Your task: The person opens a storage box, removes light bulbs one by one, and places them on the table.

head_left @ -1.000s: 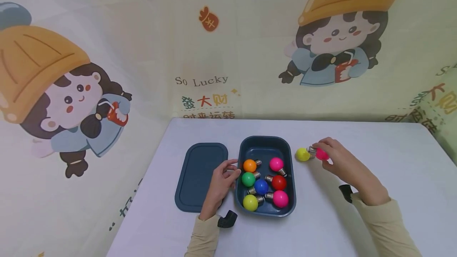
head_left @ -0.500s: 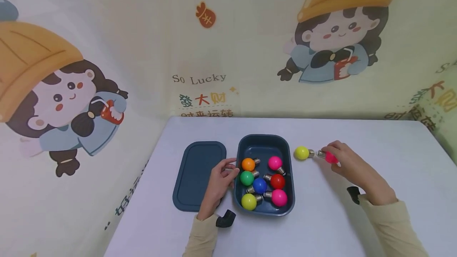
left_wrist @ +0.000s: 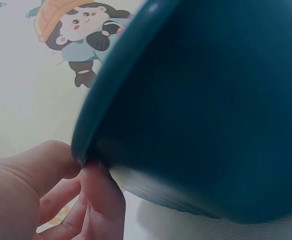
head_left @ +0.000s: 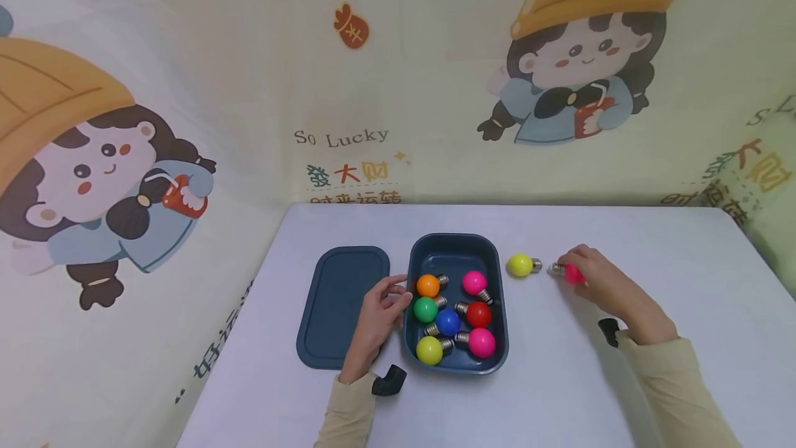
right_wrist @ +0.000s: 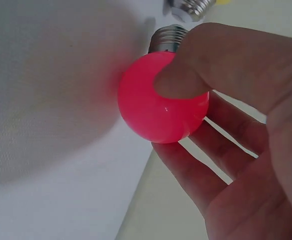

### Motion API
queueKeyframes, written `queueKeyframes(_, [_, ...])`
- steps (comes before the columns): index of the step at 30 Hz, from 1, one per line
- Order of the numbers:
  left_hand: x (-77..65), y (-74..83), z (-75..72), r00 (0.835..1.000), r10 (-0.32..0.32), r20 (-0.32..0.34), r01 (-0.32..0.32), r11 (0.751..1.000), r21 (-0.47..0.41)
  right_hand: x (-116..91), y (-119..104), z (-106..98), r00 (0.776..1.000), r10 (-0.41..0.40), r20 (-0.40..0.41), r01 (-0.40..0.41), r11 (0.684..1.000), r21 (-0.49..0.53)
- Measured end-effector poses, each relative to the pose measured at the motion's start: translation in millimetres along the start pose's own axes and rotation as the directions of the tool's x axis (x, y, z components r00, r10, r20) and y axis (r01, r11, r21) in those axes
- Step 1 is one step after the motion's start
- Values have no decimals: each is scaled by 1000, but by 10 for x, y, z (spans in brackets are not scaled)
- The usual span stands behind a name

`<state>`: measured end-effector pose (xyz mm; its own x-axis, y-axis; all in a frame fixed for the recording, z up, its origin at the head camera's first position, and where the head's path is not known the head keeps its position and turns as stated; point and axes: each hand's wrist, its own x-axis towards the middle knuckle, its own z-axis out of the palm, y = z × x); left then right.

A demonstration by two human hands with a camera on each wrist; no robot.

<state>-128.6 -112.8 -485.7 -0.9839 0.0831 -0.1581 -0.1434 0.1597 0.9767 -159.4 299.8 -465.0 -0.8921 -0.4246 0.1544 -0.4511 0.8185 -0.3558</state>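
Observation:
My right hand holds a pink light bulb between thumb and fingers, right at the tabletop, its metal screw base pointing left. Just left of it lies a yellow bulb, its base toward the pink one. A dark blue plastic box stands in the middle with several coloured bulbs in it, among them a blue bulb and a red bulb. At the box's left side my left hand pinches the rim between thumb and forefinger.
A dark blue lid lies flat on the white table, left of the box and partly behind the left hand. A printed cloth wall rises behind the table's far edge.
The pink bulb in my right hand has moved right, away from the yellow bulb, and down to the tabletop. The left hand keeps its place at the box's rim. The head view shifts slightly.

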Motion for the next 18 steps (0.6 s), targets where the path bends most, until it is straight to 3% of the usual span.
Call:
queueKeyframes(14, [2, 3, -9, 1000, -4, -8, 4, 1000, 20, 56, 0, -5, 998, 47, 38, -47, 999, -1])
queueKeyframes(18, [-19, 76, -5, 1000, -16, 3, 16, 1000, 16, 65, -5, -13, 997, 64, 39, -64, 998, -2])
